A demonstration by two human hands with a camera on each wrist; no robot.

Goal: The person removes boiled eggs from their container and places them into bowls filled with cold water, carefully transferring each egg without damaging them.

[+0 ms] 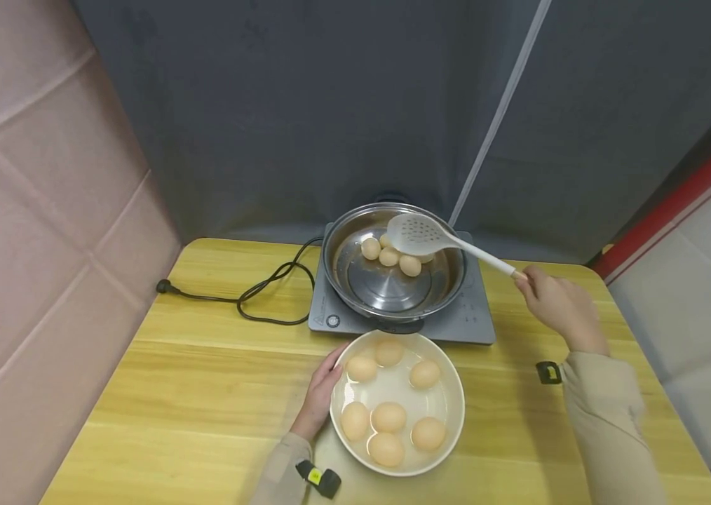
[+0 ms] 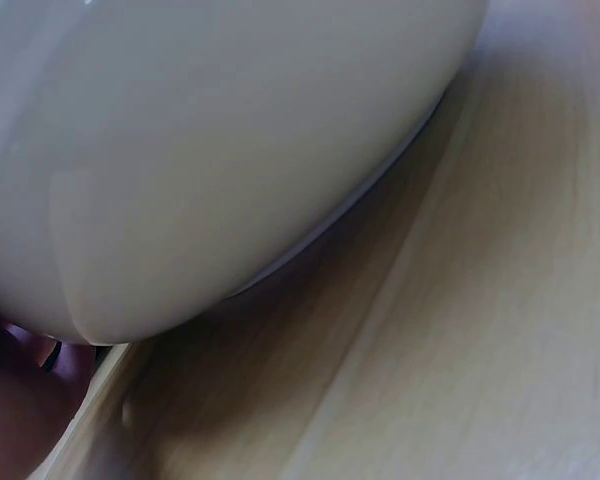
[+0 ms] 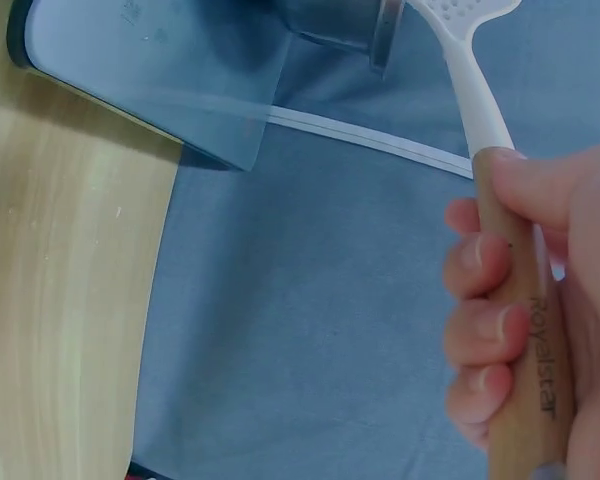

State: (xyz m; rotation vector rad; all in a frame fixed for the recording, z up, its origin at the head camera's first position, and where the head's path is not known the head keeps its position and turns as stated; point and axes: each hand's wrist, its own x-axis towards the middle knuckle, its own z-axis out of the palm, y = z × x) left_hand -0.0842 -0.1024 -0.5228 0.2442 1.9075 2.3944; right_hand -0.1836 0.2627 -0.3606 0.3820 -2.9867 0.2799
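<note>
curling right hand (image 1: 559,303) fingers around white slotted spoon (image 1: 417,236) over tan oval eggs (image 1: 409,266) in round steel pan (image 1: 387,291) near far edge of wooden table (image 1: 217,400) (can't tell how left hand's (image 1: 321,390) curl), perhaps cracking shells if pressing hard.

From my head view I can't count the eggs (image 1: 389,257) in the pan (image 1: 387,291), because the skimmer (image 1: 417,235) covers some of them. Print on the cooktop (image 1: 482,301) is too small for me to read. The bowl (image 2: 230,170) hides part of the left hand (image 1: 320,396), and my left wrist view crops that bowl and blurs the table (image 2: 500,330). My right wrist view cuts off the skimmer at both ends and the right hand (image 3: 595,260) at the edge.
</note>
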